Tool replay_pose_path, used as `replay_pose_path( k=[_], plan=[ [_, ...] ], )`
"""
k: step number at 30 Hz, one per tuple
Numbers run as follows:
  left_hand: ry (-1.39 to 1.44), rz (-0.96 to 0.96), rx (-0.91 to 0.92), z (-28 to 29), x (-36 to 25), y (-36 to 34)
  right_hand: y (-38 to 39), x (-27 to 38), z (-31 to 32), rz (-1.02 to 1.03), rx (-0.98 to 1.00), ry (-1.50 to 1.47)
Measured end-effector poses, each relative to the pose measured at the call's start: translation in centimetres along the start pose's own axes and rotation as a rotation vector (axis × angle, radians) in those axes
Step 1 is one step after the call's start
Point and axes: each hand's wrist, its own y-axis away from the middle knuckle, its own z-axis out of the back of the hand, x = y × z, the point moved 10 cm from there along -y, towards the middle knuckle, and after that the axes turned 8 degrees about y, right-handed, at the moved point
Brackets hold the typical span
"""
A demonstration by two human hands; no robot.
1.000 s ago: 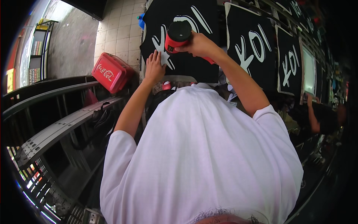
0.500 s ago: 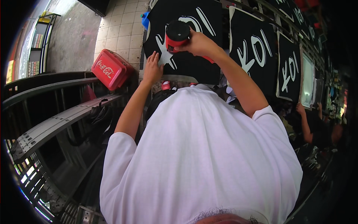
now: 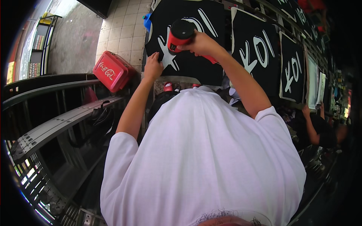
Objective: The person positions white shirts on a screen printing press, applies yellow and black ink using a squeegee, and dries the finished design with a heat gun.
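My right hand (image 3: 204, 44) grips the red, black-ended tool (image 3: 176, 40) above the black cloth (image 3: 196, 69) in front of me, whose white lettering (image 3: 168, 59) is already on. My left hand (image 3: 152, 67) is at the cloth's left edge; I can't tell whether it pinches or rests, nor how much is left.

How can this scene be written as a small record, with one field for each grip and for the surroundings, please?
Left grip: at the left edge of the black cloth; finger contact unclear
Right grip: closed around the red tool
Tool position: above the cloth's white print
Left side: red box, blue container
Right side: more printed black cloths, a co-worker's hand
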Motion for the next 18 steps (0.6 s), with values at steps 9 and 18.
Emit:
replay_pose_path(
  k=[9, 18],
  plan=[
    [0.03, -0.007, -0.016, 0.3, 0.0, -0.4, 0.9, 1.9, 1.0, 0.098, -0.11, 0.107],
    [-0.003, -0.147, 0.049, -2.4, -3.7, -0.8, 2.3, -1.5, 7.0, 0.089, -0.438, 0.342]
  ],
)
